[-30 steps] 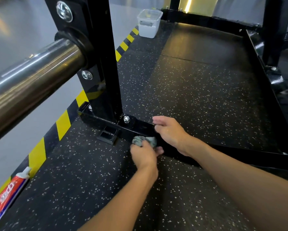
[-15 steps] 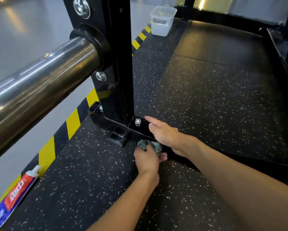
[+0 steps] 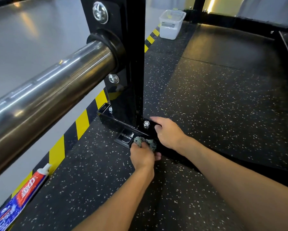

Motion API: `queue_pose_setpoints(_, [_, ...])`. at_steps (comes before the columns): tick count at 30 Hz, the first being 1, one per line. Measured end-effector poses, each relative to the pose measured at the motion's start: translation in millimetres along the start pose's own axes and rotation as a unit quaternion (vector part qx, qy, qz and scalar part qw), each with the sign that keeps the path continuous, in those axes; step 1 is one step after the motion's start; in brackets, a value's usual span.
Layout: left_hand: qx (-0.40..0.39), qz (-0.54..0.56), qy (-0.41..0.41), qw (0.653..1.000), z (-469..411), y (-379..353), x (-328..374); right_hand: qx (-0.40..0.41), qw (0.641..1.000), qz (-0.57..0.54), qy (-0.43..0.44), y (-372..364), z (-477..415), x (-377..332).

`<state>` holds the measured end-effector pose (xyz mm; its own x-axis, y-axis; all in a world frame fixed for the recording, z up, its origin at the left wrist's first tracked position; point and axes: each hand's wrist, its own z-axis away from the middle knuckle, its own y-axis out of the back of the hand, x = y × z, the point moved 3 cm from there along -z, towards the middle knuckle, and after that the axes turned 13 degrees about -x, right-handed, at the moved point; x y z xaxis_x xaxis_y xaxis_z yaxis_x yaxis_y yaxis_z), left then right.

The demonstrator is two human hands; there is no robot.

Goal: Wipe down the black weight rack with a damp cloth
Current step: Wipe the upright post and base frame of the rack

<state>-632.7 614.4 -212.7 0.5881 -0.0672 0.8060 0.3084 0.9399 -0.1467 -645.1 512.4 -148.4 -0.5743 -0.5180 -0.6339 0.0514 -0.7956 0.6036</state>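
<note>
cloth in left hand, right hand on rack base

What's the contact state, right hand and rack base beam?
Touching. Head view: right hand rests on the base beam, fingers flat on its top beside the bolt.

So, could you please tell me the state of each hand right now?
Left hand: closed, gripping the grey-green cloth.
Right hand: open, resting on the rack's base rail.

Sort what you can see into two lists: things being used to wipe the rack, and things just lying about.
In use: cloth, gripped by left hand; black weight rack; right hand resting on its base rail.
Lying about: toothpaste tube; clear plastic tub.
</note>
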Motion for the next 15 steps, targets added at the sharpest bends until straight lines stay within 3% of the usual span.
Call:
queue_pose_setpoints(4, [-0.039, -0.043, -0.062, 0.996, 8, 1, 3, 0.017, 0.997, 0.081, -0.009, -14, -9, -6])
queue_pose_setpoints(8, [0.047, -0.018, -0.068, 0.996, -18, 20, 12, 0.022, 0.993, 0.116, -0.008, -19, -14, -4])
queue_pose_setpoints(12, [-0.001, -0.13, -0.117, 0.985, -7, 19, 11, 0.013, 0.99, 0.138, -0.011, -18, -16, -4])
queue_pose_setpoints(15, [0.056, -0.157, -0.14, 0.976, -20, 33, 21, 0.009, 0.99, 0.139, -0.011, -19, -18, -3])
